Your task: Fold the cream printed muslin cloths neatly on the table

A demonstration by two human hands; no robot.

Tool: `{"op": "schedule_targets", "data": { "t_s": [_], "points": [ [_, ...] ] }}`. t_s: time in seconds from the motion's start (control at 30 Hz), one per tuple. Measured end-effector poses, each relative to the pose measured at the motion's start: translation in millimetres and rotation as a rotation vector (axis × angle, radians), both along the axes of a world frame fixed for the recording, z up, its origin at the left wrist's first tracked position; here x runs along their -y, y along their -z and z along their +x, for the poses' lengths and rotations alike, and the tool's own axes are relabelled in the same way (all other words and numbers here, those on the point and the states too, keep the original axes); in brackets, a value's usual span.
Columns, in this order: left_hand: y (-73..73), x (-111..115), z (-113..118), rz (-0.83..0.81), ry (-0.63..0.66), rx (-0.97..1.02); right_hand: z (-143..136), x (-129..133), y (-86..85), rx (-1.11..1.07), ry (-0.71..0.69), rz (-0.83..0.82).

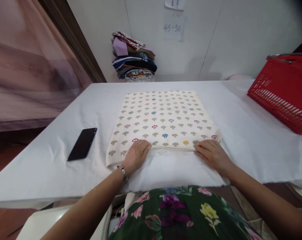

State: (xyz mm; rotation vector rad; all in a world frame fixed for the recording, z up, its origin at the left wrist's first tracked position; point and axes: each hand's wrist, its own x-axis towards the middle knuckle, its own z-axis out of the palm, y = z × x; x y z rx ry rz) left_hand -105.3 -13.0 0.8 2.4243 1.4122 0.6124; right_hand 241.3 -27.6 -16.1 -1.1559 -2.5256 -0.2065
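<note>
A cream cloth [163, 116] printed with grey and a few coloured mushrooms lies flat on the white-covered table. Its near edge shows more than one layer. My left hand [137, 154] pinches that edge left of the middle, with a bracelet at the wrist. Towards the cloth's near right corner, my right hand [212, 155] has its fingers closed on the same edge. Both thumbs are partly hidden, and the cloth between the hands is drawn fairly straight.
A black phone [82, 144] rests on the table [253, 153] left of the cloth. Folded clothes [134, 58] are stacked at the back against the wall. A red plastic basket [286, 90] stands at the right. Pink curtain [28, 63] hangs at the left.
</note>
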Motion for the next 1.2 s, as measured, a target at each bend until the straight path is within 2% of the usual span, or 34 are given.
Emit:
{"op": "schedule_targets", "data": {
  "t_s": [0.17,0.3,0.6,0.77,0.87,0.97,1.1,1.2],
  "points": [
    [-1.3,-3,0,-0.027,-0.013,0.016,3,-4,-3.5,0.066,-0.008,-0.007],
    [0.3,-3,-1,0.015,0.012,0.01,8,-11,-12.5,0.044,-0.006,-0.044],
    [9.7,4,-3,0.293,0.099,-0.123,8,-28,-14.7,-0.021,-0.023,0.035],
    [5.0,1,-5,0.397,0.069,-0.121,5,-35,-22.7,-0.045,-0.043,0.09],
    [-0.4,-2,-7,0.512,0.008,-0.124,2,-37,-27.6,-0.135,0.006,0.211],
    [-0.9,0,-10,0.559,0.035,-0.213,1,-32,-21.9,-0.139,-0.048,0.247],
    [2.6,7,-13,0.505,0.131,-0.297,3,-20,-3.8,-0.048,-0.201,0.103],
    [-0.8,7,-12,0.499,0.126,-0.309,5,-19,0.9,-0.053,-0.166,0.084]
  ]
}}
